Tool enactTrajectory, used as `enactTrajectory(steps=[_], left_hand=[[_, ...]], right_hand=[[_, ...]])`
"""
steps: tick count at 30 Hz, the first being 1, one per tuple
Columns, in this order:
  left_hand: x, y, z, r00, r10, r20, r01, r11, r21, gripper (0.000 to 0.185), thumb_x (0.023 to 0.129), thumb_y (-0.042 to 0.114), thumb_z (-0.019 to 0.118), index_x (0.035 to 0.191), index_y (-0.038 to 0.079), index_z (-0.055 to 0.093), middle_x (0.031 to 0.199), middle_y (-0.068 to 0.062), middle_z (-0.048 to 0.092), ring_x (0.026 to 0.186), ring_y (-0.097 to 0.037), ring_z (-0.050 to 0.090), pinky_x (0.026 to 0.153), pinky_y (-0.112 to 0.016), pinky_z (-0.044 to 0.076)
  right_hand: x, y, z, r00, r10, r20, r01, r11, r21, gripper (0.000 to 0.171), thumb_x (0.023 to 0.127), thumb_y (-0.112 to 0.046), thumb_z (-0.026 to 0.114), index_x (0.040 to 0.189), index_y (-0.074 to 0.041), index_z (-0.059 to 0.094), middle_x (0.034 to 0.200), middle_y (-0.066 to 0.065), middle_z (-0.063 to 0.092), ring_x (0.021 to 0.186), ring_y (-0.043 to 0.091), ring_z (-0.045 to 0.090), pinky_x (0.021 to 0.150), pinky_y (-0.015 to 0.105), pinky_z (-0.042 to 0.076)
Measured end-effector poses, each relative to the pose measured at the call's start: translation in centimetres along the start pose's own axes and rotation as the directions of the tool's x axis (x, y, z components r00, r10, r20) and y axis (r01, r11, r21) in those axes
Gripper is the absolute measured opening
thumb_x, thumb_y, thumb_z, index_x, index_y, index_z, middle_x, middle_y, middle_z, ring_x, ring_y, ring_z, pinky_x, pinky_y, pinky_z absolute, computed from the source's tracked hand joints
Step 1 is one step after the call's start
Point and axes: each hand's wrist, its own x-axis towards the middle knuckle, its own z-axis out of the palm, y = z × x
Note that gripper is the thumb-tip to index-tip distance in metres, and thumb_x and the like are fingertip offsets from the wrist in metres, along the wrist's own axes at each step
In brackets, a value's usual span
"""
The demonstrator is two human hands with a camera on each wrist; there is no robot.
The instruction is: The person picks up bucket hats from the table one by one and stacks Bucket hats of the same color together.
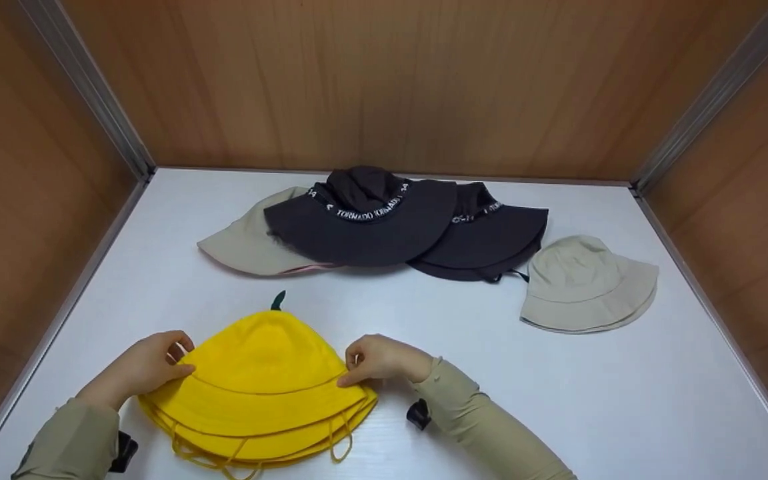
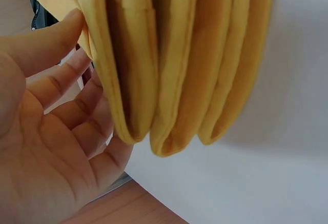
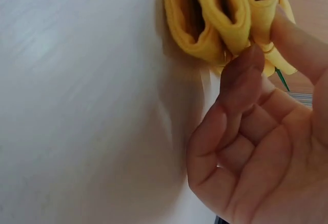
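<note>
A stack of yellow bucket hats (image 1: 271, 353) lies flattened near the front of the table, crowns pointing away. Their folded brims (image 2: 174, 80) show as layers in the left wrist view. A green stem (image 1: 278, 301) tops the crown, and thin yellow cords (image 1: 341, 440) hang out at the brim. My left hand (image 1: 151, 363) pinches the upper hat's left side, thumb on top and fingers beneath. On the opposite side, my right hand (image 1: 381, 360) pinches the edge between thumb and fingers. In the right wrist view, the right hand (image 3: 256, 131) has its other fingers curled below the layers.
Along the back lie dark wide-brimmed hats (image 1: 384, 233) with white lettering, overlapping a beige hat (image 1: 251, 237). A beige bucket hat (image 1: 577, 287) sits at the right. Wooden panels (image 1: 384, 87) enclose the white table (image 1: 464, 320) at the back and sides.
</note>
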Motion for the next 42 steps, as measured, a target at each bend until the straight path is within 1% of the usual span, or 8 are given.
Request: enactTrajectory(steps=[9,13,16,21,28,37,39,42], left_hand=[[-0.5,0.5,-0.2,1.0,0.007,-0.016,-0.006,1.0,0.008,0.032,0.085,0.013,0.069,0.107,-0.003,0.053,0.095,-0.017,0.059,0.083,-0.026,0.055,0.073,-0.042,0.049],[-0.7,1.2,-0.1,0.999,0.015,-0.042,-0.014,1.0,0.023,0.038,0.085,0.012,0.068,0.114,-0.003,0.049,0.1,-0.02,0.06,0.088,-0.031,0.057,0.078,-0.048,0.049],[-1.0,2.0,0.0,0.995,0.036,-0.09,-0.033,0.999,0.037,0.041,0.085,0.012,0.068,0.118,-0.004,0.049,0.105,-0.023,0.06,0.096,-0.039,0.057,0.083,-0.054,0.047],[-1.5,4.1,0.4,0.982,0.065,-0.176,-0.063,0.998,0.017,0.041,0.088,0.017,0.066,0.12,-0.005,0.051,0.112,-0.026,0.058,0.103,-0.043,0.054,0.088,-0.057,0.044],[-1.6,8.0,2.2,0.961,0.132,-0.241,-0.14,0.99,-0.018,0.03,0.091,0.018,0.062,0.115,-0.001,0.058,0.113,-0.018,0.06,0.104,-0.033,0.057,0.093,-0.053,0.045],[-0.7,13.8,5.7,0.95,0.196,-0.243,-0.225,0.97,-0.097,0.017,0.09,0.019,0.065,0.104,0.01,0.064,0.102,-0.003,0.063,0.095,-0.018,0.057,0.088,-0.041,0.049],[-0.5,14.8,6.4,0.947,0.21,-0.244,-0.248,0.959,-0.137,0.014,0.09,0.018,0.065,0.103,0.012,0.064,0.099,-0.001,0.063,0.094,-0.017,0.057,0.087,-0.04,0.049],[0.0,16.1,7.4,0.94,0.247,-0.237,-0.297,0.933,-0.204,0.013,0.092,0.019,0.062,0.103,0.013,0.064,0.097,0.0,0.063,0.092,-0.016,0.057,0.087,-0.04,0.049]], right_hand=[[-0.2,0.1,-0.4,0.998,-0.048,0.036,0.047,0.999,0.013,0.027,0.084,-0.031,0.071,0.069,-0.015,0.057,0.062,-0.008,0.044,0.058,0.007,0.038,0.057,0.02,0.031],[-0.7,0.6,-1.4,0.994,-0.076,0.076,0.065,0.989,0.136,0.024,0.089,-0.029,0.065,0.077,-0.009,0.061,0.064,-0.007,0.048,0.06,0.009,0.041,0.06,0.022,0.034],[-1.2,1.1,-2.2,0.99,-0.115,0.077,0.088,0.953,0.289,0.028,0.093,-0.024,0.06,0.084,0.002,0.06,0.064,-0.004,0.05,0.061,0.009,0.044,0.063,0.024,0.038],[-2.4,2.6,-3.3,0.988,-0.153,0.022,0.122,0.86,0.496,0.029,0.096,-0.019,0.054,0.088,0.008,0.054,0.066,-0.002,0.049,0.063,0.011,0.045,0.067,0.027,0.041],[-4.6,5.9,-4.2,0.988,-0.118,-0.102,0.156,0.733,0.662,0.02,0.098,-0.018,0.049,0.078,-0.016,0.054,0.068,-0.006,0.05,0.063,0.008,0.044,0.064,0.024,0.039],[-8.4,11.4,-4.7,0.961,-0.074,-0.267,0.272,0.433,0.859,0.031,0.101,-0.011,0.039,0.078,-0.018,0.057,0.065,-0.009,0.055,0.059,0.003,0.049,0.06,0.018,0.042],[-9.0,12.3,-4.7,0.956,-0.064,-0.285,0.287,0.388,0.876,0.033,0.102,-0.012,0.036,0.078,-0.018,0.058,0.066,-0.009,0.056,0.06,0.004,0.049,0.062,0.019,0.043],[-9.9,13.3,-4.8,0.951,-0.047,-0.305,0.302,0.349,0.887,0.036,0.103,-0.011,0.033,0.079,-0.018,0.059,0.067,-0.009,0.056,0.063,0.004,0.05,0.064,0.02,0.045]])
